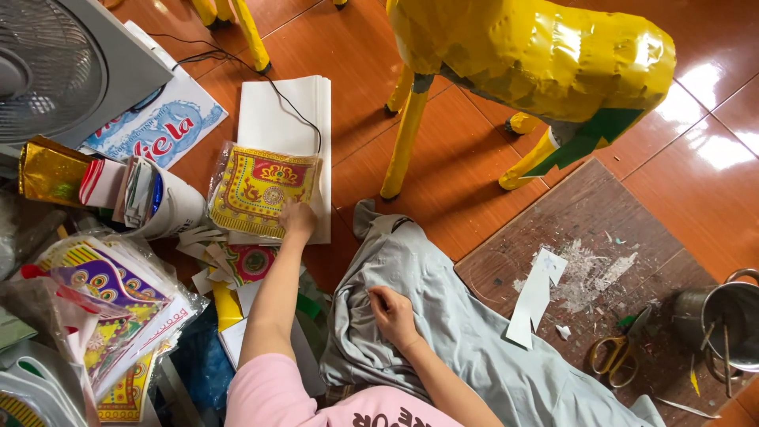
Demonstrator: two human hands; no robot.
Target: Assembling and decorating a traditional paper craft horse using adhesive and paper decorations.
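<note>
1. Hands in view: two. The left hand [297, 220] reaches forward and rests on the lower right edge of the plastic packet of yellow-and-red printed paper [261, 190]; the fingers are bent down onto it, and whether they pinch it cannot be told.
2. The right hand [393, 314] lies loosely curled, fingers together, on the grey cloth [443, 324] over the lap. It holds nothing visible.
3. Packet location: on the floor, lying partly over one stack of white sheets [285, 119], just beside a rolled paper bundle [162, 202].
4. Packet orientation: flat, long axis running left to right with a slight tilt; the printed face is up.
5. Yellow paper animal figures [538, 55]: one full body in view, plus legs of a second at the top edge.
6. Wooden board [601, 229]: one, carrying one white paper strip [536, 296] and one pair of yellow-handled scissors [617, 352].
7. Metal pot [731, 316]: one, at the right edge.
8. Fan [47, 67]: one, top left.
</note>
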